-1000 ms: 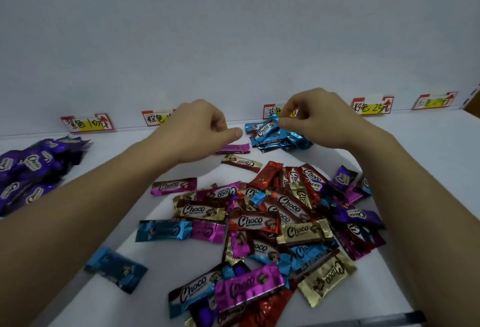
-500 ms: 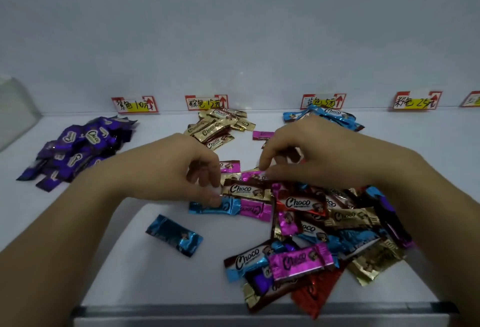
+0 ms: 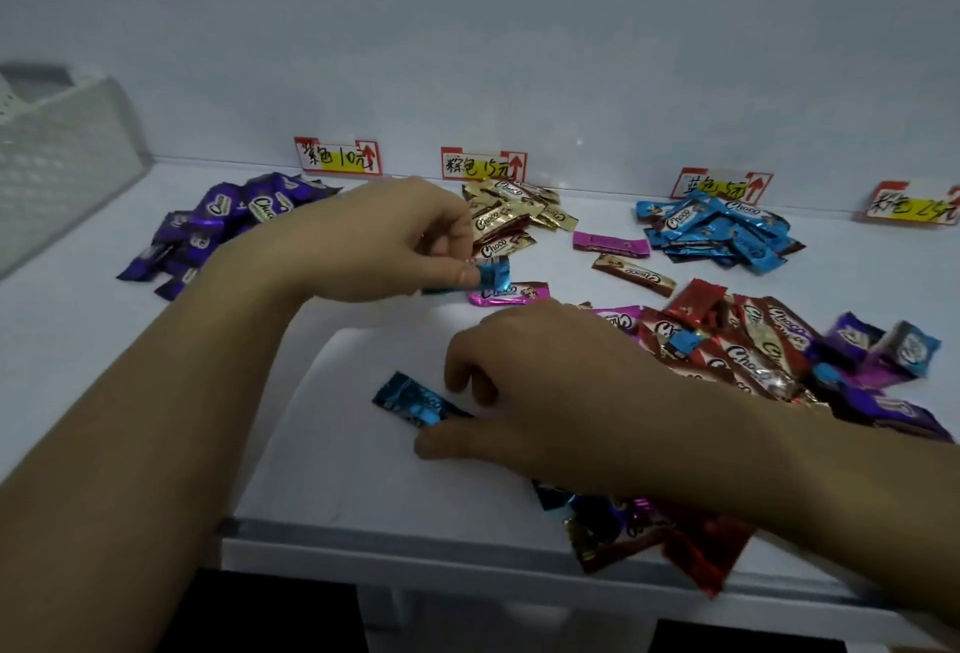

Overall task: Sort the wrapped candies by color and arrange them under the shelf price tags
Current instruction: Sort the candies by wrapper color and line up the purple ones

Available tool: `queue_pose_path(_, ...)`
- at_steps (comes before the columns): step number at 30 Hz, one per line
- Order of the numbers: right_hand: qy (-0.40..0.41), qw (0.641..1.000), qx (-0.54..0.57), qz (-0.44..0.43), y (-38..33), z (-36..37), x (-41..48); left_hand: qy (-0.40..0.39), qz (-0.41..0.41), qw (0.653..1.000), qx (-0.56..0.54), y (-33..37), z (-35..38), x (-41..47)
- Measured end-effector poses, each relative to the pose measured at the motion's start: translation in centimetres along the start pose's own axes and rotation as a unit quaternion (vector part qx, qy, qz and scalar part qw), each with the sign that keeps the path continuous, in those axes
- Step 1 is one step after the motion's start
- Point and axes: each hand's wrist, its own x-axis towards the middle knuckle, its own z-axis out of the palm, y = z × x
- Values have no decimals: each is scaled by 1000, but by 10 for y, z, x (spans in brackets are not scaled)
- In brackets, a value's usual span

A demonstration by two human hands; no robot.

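Change noted against half a second back: the left hand [image 3: 395, 242] is now raised off the mixed pile [image 3: 753, 351]. A blue candy [image 3: 493, 274] is pinched between its thumb and curled fingers, and only the candy's right end is seen. The right hand [image 3: 545, 392] is shifted from the pile's middle to the lone blue candy [image 3: 413, 399] at the front of the shelf [image 3: 363, 486]. Thumb and curled fingers are set either side of that candy's near end; whether contact is made cannot be told. The candy itself is unmoved, flat on the shelf.

Judged meaning: two blue pieces are being gathered, both due for the blue heap [image 3: 722, 231] under the third tag [image 3: 719, 185], well to the right. The purple heap [image 3: 234, 221] is already laid under the first tag [image 3: 337, 156], the gold heap [image 3: 511, 213] under the second tag [image 3: 483, 165].

Obscured: the near part of the mixed pile is covered by the right forearm. The fourth tag [image 3: 909, 205] is cut by the frame edge. Tag writing is blurred.
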Motion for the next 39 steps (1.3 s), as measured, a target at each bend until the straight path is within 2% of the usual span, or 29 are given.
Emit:
queue_pose_path(2, -6, 1000, -27, 8, -5, 1, 4, 46, -10, 999, -23, -2, -1, 1)
queue_pose_path(6, -20, 998, 29, 47, 5, -5, 0, 83, -43, 995, -43, -3, -3, 3)
queue_pose_path(10, 61, 987, 107, 99, 32, -22, -16, 128, -81, 987, -57, -5, 0, 8)
queue_pose_path(15, 123, 954, 201, 183, 99, -47, -40, 112, -89, 982, -120, 3, 7, 11)
queue_pose_path(18, 161, 937, 206, 233, 146, -57, -49, 81, -87, 980, -160, 14, 10, 20)
queue_pose_path(23, 255, 890, 200, 321, 212, -58, -58, 80, -59, 988, -121, 33, 6, 62)
queue_pose_path(25, 305, 866, 216, 331, 226, -50, -61, 73, -48, 988, -129, 45, 14, 85)
queue_pose_path(28, 349, 850, 196, 342, 236, -41, -59, 88, -35, 987, -130, 64, 35, 120)
queue_pose_path(31, 363, 846, 175, 348, 239, -34, -57, 111, -26, 987, -118, 77, 53, 151)
queue_pose_path(36, 375, 851, 152, 335, 239, -28, -59, 130, -10, 991, 41, 83, 64, 168)
queue_pose_path(39, 377, 870, 132, 289, 232, -30, -62, 156, -3, 985, 79, 79, 56, 155)
